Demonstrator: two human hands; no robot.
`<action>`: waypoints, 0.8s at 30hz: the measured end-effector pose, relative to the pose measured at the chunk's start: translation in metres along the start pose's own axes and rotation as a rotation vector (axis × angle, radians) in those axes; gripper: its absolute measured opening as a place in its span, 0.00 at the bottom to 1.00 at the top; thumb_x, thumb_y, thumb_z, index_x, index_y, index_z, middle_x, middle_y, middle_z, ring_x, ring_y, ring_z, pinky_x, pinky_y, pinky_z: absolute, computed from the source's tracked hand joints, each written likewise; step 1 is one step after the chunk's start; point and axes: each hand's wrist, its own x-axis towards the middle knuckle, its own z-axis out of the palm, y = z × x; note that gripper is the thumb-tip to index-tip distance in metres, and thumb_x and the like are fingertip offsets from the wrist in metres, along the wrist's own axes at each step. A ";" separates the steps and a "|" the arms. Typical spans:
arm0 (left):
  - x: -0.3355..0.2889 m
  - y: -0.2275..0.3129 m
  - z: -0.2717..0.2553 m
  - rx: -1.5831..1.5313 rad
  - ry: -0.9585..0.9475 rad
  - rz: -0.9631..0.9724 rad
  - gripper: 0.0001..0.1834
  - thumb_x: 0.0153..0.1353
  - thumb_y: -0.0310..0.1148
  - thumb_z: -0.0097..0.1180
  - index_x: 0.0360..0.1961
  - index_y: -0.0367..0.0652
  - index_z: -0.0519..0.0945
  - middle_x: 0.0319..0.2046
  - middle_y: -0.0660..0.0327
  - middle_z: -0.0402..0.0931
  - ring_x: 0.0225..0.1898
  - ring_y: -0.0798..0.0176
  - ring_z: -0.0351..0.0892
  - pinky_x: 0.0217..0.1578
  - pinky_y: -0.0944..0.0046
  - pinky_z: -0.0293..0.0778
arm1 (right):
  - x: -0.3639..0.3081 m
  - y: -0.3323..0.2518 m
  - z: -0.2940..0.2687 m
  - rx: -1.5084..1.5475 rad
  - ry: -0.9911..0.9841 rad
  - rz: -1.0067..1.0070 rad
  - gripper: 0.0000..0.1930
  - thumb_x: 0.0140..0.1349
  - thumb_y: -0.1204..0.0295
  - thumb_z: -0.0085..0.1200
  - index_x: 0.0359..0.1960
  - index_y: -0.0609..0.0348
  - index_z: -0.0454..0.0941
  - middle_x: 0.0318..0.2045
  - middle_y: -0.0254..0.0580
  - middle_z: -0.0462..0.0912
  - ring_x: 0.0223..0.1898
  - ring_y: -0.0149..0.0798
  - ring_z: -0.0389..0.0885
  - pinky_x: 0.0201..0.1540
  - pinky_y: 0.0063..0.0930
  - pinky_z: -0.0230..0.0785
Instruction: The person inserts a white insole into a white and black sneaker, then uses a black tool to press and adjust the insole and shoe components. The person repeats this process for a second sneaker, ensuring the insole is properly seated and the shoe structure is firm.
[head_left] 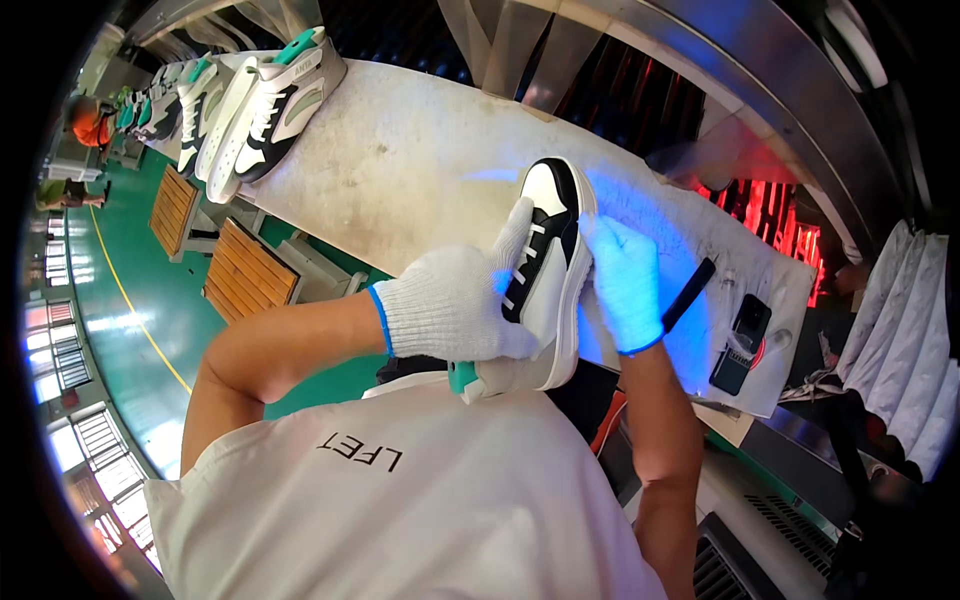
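Observation:
A white and black sneaker (547, 290) with white laces is held in front of my chest, toe pointing up and away, with green at its heel end. My left hand (455, 300), in a white knitted glove with a blue cuff, is closed around the laced side. My right hand (625, 280), gloved too and lit blue, is closed beside the sole edge near the toe. A slim black handle (690, 295) sticks out from the heel of that hand; the tool's working end is hidden by the fingers.
The pale worktable (400, 150) bears several sneakers (285, 110) at the far left. Two dark handheld devices (740, 345) lie at its right end. Red-glowing equipment (770, 220) stands behind. Slatted wooden tops (250, 270) are at the left, and people are far off.

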 end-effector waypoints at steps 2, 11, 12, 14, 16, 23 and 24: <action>0.001 0.001 -0.001 0.012 -0.014 -0.004 0.75 0.58 0.54 0.76 0.87 0.29 0.34 0.40 0.36 0.88 0.40 0.35 0.92 0.45 0.46 0.87 | -0.003 -0.003 0.014 -0.102 0.082 -0.095 0.17 0.80 0.63 0.63 0.41 0.69 0.90 0.29 0.29 0.83 0.33 0.24 0.74 0.36 0.31 0.71; 0.003 0.003 0.001 0.049 0.005 0.042 0.73 0.59 0.55 0.76 0.85 0.27 0.37 0.39 0.37 0.88 0.40 0.39 0.92 0.40 0.50 0.87 | 0.074 -0.006 0.014 -0.071 -0.001 -0.096 0.19 0.78 0.62 0.64 0.44 0.72 0.89 0.34 0.39 0.87 0.36 0.31 0.81 0.43 0.34 0.77; 0.002 0.003 0.002 0.068 0.017 0.043 0.71 0.60 0.53 0.76 0.85 0.27 0.40 0.39 0.38 0.88 0.40 0.42 0.92 0.39 0.52 0.87 | 0.073 -0.009 0.009 -0.038 -0.031 -0.079 0.19 0.78 0.61 0.64 0.48 0.72 0.89 0.37 0.42 0.90 0.39 0.32 0.84 0.47 0.34 0.79; 0.001 -0.010 -0.003 -0.177 0.022 0.155 0.64 0.61 0.49 0.78 0.83 0.27 0.50 0.40 0.45 0.89 0.39 0.52 0.92 0.39 0.58 0.86 | 0.027 -0.006 -0.005 -0.310 0.118 -0.316 0.29 0.77 0.62 0.66 0.70 0.73 0.78 0.61 0.56 0.88 0.62 0.41 0.86 0.64 0.36 0.79; -0.007 -0.023 -0.010 -0.413 0.025 0.247 0.45 0.63 0.41 0.79 0.75 0.31 0.71 0.44 0.55 0.88 0.38 0.68 0.87 0.39 0.67 0.83 | -0.057 -0.011 -0.028 -0.018 -0.154 -0.270 0.55 0.64 0.59 0.76 0.85 0.69 0.55 0.80 0.63 0.70 0.80 0.53 0.69 0.80 0.46 0.65; 0.123 -0.054 0.027 -1.031 0.561 0.227 0.34 0.74 0.47 0.71 0.71 0.33 0.81 0.59 0.53 0.87 0.59 0.61 0.86 0.61 0.61 0.81 | -0.147 0.076 0.033 -0.416 0.326 -0.413 0.72 0.42 0.57 0.91 0.83 0.76 0.54 0.76 0.72 0.72 0.76 0.67 0.75 0.79 0.54 0.67; 0.138 -0.049 0.023 -0.655 0.602 0.126 0.44 0.66 0.61 0.71 0.69 0.34 0.83 0.61 0.43 0.88 0.63 0.48 0.88 0.67 0.56 0.79 | -0.130 0.090 0.040 -0.472 0.403 -0.693 0.65 0.48 0.61 0.88 0.82 0.73 0.56 0.72 0.71 0.77 0.71 0.66 0.81 0.73 0.52 0.75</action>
